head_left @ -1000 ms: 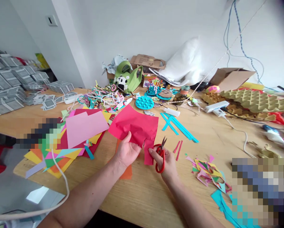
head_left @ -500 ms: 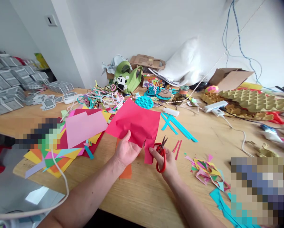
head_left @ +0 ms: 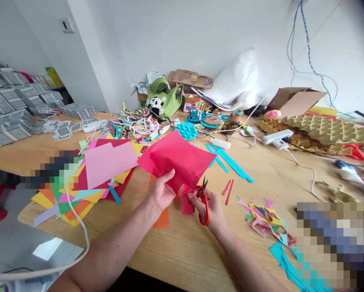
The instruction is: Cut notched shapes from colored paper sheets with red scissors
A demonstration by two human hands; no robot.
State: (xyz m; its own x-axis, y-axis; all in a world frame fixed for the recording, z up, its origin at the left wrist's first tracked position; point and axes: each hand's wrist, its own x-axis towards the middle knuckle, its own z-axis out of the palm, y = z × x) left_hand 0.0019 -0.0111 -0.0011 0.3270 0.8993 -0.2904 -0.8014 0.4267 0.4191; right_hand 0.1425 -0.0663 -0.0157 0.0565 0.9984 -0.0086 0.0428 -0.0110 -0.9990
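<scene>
A red sheet of paper (head_left: 178, 158) is pinched in my left hand (head_left: 163, 190), thumb on top, and tilts up above the table. My right hand (head_left: 212, 209) grips red-handled scissors (head_left: 204, 202), their blades pointing up and away. Between that hand's thumb and fingers is also a small red paper piece (head_left: 187, 200), which looks separate from the sheet. Under my left hand, an orange paper strip (head_left: 161, 219) lies on the table, partly covered. Two thin red strips (head_left: 229, 192) lie to the right of the scissors.
Colored paper sheets (head_left: 109, 162) are piled at left, with a white cable (head_left: 86, 235) in front. Blue strips (head_left: 233, 164) lie beyond the scissors. Paper scraps (head_left: 267, 217) and egg trays (head_left: 318, 127) are at right. A green panda bag (head_left: 162, 99) stands at the back.
The small red piece has come away from the sheet and moved slightly down-left with my right hand. The sheet's right side has swung outward.
</scene>
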